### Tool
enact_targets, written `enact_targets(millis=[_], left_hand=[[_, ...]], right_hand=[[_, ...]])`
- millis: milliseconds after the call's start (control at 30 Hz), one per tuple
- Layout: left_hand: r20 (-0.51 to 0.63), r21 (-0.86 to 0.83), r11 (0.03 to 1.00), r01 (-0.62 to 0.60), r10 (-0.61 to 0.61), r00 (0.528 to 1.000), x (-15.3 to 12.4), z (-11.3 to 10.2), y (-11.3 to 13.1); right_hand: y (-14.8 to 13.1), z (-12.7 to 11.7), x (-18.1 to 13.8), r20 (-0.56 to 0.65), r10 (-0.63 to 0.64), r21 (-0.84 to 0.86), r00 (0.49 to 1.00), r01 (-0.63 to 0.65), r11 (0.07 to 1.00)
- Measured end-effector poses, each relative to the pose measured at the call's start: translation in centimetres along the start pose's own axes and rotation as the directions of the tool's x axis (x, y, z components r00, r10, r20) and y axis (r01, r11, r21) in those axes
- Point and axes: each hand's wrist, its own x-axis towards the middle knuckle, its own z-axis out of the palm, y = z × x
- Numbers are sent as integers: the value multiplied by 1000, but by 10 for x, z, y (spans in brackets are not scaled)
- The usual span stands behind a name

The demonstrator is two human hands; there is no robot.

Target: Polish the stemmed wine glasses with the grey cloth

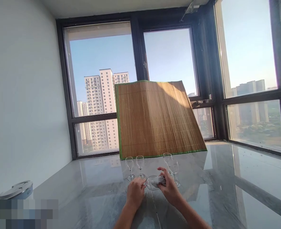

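My left hand (135, 192) is closed round the stem end of a clear wine glass (151, 183) that lies tilted on its side above the marble table (226, 197). My right hand (169, 187) pinches a small grey cloth (159, 180) pushed into the bowl of that glass. Behind my hands several more clear wine glasses stand upright: two on the left (130, 168) (140, 165) and two on the right (167, 159) (174, 170).
A bamboo mat (157, 117) leans upright against the dark window frame at the table's far edge. A round grey lidded container (17, 190) sits at the near left by the white wall. Large windows show tower blocks outside.
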Motion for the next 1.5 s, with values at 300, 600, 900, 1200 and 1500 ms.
enact_targets(millis=[300,600,900,1200,1500], left_hand=[[-145,-200,974,109,-140,980,2,7,1],[-35,-604,765,226,-309,951,18,31,-20],[68,-612,775,160,-150,986,23,40,-25],[-224,-459,787,412,-551,804,18,-1,-55],[-282,-255,838,482,-541,792,14,0,-51]], right_hand=[[-40,-6,-1,97,255,391,962,-273,879],[-31,-1,0,-117,62,221,991,-35,975],[-20,4,-10,52,-39,41,998,37,998],[-23,17,-23,454,-5,-276,891,146,950],[-35,30,-21,648,89,-543,756,378,750]])
